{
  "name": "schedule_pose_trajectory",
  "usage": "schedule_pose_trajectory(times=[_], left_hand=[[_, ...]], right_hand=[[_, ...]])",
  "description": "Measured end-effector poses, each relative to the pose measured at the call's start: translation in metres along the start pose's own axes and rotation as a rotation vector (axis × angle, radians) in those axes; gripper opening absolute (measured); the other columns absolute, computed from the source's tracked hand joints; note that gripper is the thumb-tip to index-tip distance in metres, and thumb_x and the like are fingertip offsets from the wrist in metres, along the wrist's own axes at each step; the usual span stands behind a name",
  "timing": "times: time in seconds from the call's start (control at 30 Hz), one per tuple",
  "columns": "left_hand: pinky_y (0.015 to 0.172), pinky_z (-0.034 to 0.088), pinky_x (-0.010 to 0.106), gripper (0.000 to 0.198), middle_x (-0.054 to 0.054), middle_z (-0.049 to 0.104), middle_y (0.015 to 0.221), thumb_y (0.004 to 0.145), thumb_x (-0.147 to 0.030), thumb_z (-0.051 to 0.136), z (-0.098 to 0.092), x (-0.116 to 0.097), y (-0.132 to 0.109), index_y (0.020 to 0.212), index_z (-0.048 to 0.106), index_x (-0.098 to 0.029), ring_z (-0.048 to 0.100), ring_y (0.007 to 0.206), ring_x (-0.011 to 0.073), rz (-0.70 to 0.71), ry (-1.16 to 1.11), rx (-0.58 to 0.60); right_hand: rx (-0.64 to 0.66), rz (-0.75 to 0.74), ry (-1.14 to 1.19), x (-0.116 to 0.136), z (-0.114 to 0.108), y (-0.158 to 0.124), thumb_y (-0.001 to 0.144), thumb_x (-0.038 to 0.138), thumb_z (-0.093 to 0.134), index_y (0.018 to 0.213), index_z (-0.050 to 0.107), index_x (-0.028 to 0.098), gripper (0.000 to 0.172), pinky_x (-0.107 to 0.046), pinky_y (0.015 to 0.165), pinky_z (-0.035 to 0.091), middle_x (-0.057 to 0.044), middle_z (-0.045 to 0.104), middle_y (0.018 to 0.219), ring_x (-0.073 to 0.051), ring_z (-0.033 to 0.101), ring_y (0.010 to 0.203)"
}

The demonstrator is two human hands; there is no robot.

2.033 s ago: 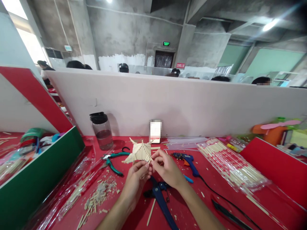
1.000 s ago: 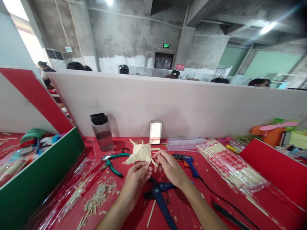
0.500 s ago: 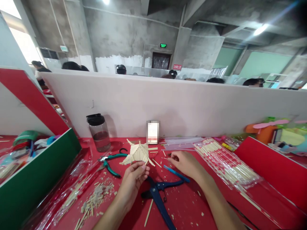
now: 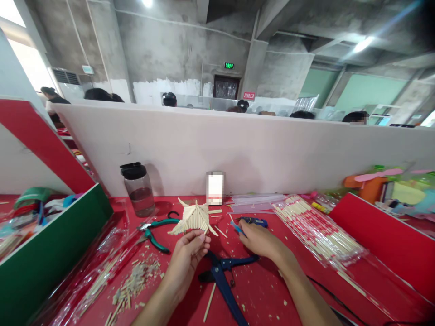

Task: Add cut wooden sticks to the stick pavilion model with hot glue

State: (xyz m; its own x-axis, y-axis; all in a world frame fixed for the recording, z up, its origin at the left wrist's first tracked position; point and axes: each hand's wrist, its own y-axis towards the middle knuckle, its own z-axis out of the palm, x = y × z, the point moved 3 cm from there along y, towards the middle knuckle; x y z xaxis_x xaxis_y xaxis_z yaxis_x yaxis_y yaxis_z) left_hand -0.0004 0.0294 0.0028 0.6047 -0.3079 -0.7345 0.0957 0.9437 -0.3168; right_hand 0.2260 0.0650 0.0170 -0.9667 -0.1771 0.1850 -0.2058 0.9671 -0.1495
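A small roof-shaped model (image 4: pixel 196 216) of pale wooden sticks sits on the red table, its corners curving out. My left hand (image 4: pixel 190 249) is just in front of it, thumb and fingers pinched on a short wooden stick (image 4: pixel 205 230). My right hand (image 4: pixel 260 237) is closed around a thin blue pen-like tool (image 4: pixel 237 227), whose tip points left; the rest is hidden by the hand. Right behind that hand lies a dark blue glue gun (image 4: pixel 261 222). Below the hands, a blue-handled cutter (image 4: pixel 220 276) lies opened out.
Green-handled pliers (image 4: pixel 158 243) lie left of the model, near scraps of cut sticks (image 4: pixel 137 280). A water bottle (image 4: pixel 138 192) and a bright phone-like screen (image 4: pixel 215 188) stand by the white partition (image 4: pixel 176 145). Bagged sticks (image 4: pixel 316 226) lie right; a black cable (image 4: pixel 335 296) runs beside my right forearm.
My right hand has closed on the blue pen-like tool, which lay on the table before. The glue gun now shows behind that hand. My left hand keeps its pinch by the model.
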Motion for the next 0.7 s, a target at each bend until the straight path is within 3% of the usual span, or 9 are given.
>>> schedule_pose_trajectory(times=[0.23, 0.37, 0.57, 0.7], left_hand=[[0.060, 0.056, 0.017, 0.025, 0.006, 0.075, 0.074, 0.067, -0.012, 0.087, -0.0012, 0.0002, 0.0002, 0.084, 0.070, -0.012, 0.069, 0.062, 0.0110, -0.005, 0.002, -0.022], [0.060, 0.056, 0.017, 0.025, 0.006, 0.075, 0.073, 0.067, -0.012, 0.087, -0.0001, -0.0007, -0.0005, 0.084, 0.070, -0.012, 0.069, 0.062, 0.0109, -0.006, -0.003, -0.024], [0.061, 0.056, 0.017, 0.023, 0.006, 0.076, 0.076, 0.069, -0.015, 0.087, -0.0020, 0.0012, 0.0012, 0.085, 0.070, -0.012, 0.070, 0.064, 0.0110, 0.001, 0.005, 0.004], [0.061, 0.056, 0.017, 0.024, 0.006, 0.076, 0.076, 0.068, -0.015, 0.087, -0.0019, 0.0011, 0.0005, 0.085, 0.070, -0.012, 0.070, 0.064, 0.0113, -0.001, 0.007, 0.003]], right_hand=[[-0.132, -0.061, 0.117, 0.0093, -0.0055, 0.0031, 0.105, 0.030, 0.035, 0.123, 0.058, 0.017, 0.032, -0.030, 0.082, 0.042, -0.015, 0.073, 0.113, -0.028, 0.068, 0.107], [-0.155, -0.046, 0.116, 0.0085, -0.0043, 0.0053, 0.105, 0.027, 0.034, 0.120, 0.061, 0.017, 0.034, -0.030, 0.077, 0.041, -0.015, 0.075, 0.105, -0.028, 0.070, 0.097], [-0.240, -0.022, 0.169, 0.0081, -0.0033, 0.0085, 0.105, 0.029, 0.034, 0.132, 0.056, 0.015, 0.038, -0.030, 0.073, 0.040, -0.015, 0.076, 0.102, -0.028, 0.071, 0.092], [-0.218, -0.055, 0.215, 0.0101, -0.0011, 0.0081, 0.105, 0.031, 0.034, 0.134, 0.056, 0.017, 0.039, -0.030, 0.074, 0.041, -0.014, 0.076, 0.100, -0.028, 0.071, 0.092]])
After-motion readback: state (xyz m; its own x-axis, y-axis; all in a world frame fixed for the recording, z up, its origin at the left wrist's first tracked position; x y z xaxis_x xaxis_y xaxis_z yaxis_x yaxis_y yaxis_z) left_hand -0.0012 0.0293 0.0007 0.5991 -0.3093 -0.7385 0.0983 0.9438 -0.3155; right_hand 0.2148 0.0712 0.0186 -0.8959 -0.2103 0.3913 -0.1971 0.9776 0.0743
